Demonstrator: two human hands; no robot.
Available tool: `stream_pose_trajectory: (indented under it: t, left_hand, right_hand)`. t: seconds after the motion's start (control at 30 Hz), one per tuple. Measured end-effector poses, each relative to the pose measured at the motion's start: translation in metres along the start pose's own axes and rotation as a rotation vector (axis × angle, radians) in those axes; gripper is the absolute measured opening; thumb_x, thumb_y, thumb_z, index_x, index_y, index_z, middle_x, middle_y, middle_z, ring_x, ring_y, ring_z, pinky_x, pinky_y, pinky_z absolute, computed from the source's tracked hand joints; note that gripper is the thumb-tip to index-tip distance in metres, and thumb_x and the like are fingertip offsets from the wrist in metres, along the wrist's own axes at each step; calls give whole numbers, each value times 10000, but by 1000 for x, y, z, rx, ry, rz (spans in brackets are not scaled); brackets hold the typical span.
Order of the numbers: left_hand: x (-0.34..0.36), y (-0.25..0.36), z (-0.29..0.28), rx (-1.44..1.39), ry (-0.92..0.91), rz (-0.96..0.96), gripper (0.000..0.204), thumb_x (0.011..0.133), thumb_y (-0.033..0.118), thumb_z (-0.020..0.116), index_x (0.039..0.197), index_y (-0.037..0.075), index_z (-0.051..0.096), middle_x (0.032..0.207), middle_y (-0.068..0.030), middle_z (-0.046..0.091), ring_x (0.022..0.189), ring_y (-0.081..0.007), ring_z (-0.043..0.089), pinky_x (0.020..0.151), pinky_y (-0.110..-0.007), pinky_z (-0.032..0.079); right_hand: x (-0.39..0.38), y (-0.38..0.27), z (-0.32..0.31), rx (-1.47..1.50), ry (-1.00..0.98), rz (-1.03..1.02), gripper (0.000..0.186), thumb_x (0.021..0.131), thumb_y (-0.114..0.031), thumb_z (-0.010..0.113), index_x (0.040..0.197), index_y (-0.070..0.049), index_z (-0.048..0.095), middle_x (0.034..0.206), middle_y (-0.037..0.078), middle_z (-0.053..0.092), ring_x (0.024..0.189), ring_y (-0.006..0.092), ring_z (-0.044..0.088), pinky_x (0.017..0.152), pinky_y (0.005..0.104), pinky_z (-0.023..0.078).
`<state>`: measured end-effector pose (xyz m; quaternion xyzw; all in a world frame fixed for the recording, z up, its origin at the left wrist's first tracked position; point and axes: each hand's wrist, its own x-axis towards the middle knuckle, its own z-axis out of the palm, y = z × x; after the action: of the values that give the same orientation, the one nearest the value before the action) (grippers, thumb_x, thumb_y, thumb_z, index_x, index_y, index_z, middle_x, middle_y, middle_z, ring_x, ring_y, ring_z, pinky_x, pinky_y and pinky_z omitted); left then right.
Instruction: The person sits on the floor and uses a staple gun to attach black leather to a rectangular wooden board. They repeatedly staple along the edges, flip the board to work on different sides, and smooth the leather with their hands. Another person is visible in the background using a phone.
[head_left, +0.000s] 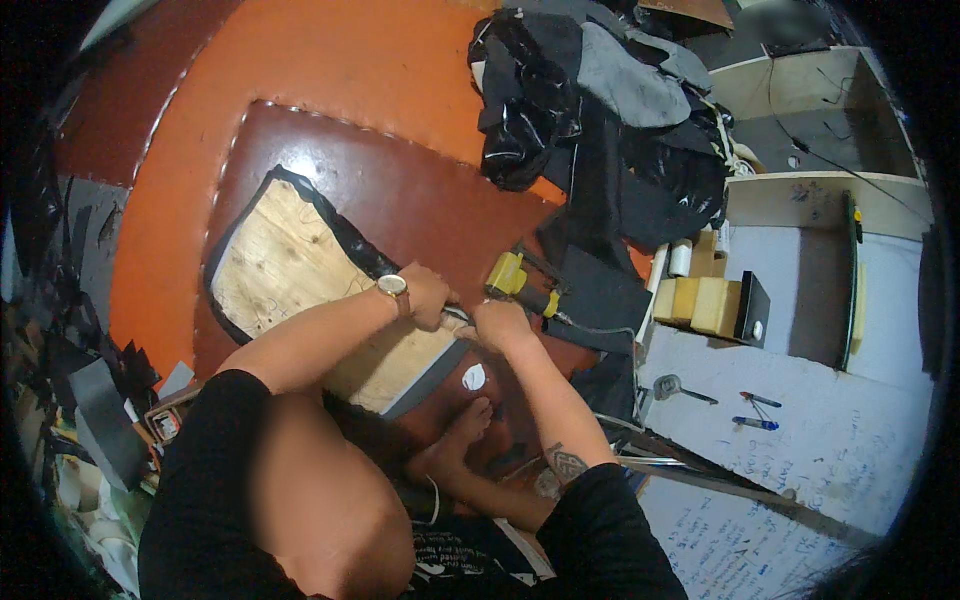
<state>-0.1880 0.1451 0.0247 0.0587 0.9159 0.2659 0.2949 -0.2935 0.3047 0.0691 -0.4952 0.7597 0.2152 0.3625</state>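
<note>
A plywood seat panel point(278, 245) lies on the padded surface in front of me, bare wood up, with black covering point(345, 235) folded round its edge. At the panel's right edge, my left hand point(428, 297) is closed on the covering, fingers bent down. Right beside it, my right hand point(497, 325) pinches the same edge, close to the left fingertips. What lies between the fingers is partly hidden by the hands. Just beyond the right hand lies a yellow and black staple gun point(510, 276) with a hose.
Black and grey material point(630, 130) is heaped at the back right. A white bench point(800, 400) at right carries pens point(755, 424), yellow foam blocks point(700, 302) and open compartments. A white scrap point(473, 377) lies near my bare foot point(465, 435). Offcuts point(105, 430) crowd the left.
</note>
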Motion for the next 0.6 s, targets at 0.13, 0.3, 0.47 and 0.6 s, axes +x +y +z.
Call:
stream_pose_trajectory:
  t: [0.13,0.3,0.47,0.6]
  left_hand:
    - [-1,-4,2,-81,38,19,547,838,303,677,1384,336,681,1178,-95,766,1092,-327,720,910,-473,575]
    - [-4,-11,15,-135,159,53,431,901,347,663,1329,375,712,1065,-104,778,993,-365,723,862,-498,583]
    - [-24,-4,18,-189,205,121,455,912,335,682,1365,300,700,1186,-103,748,1095,-365,692,954,-524,539]
    - [-55,8,34,73,389,192,591,908,360,711,1481,279,590,1487,-87,559,1371,-359,510,1171,-594,339]
  right_hand:
    - [-1,5,3,48,7,-45,453,980,-479,638,993,-49,782,1029,188,766,998,383,730,860,520,568]
    - [-22,-4,-12,21,103,-90,438,990,-415,608,888,-27,784,911,215,756,908,408,731,831,534,566]
    - [-38,-28,-16,-78,135,-24,263,938,-268,622,899,-65,786,927,175,765,934,354,745,825,500,566]
    - [-42,-42,35,-151,372,-8,203,903,-225,618,865,-96,770,887,140,762,870,324,742,780,467,560]
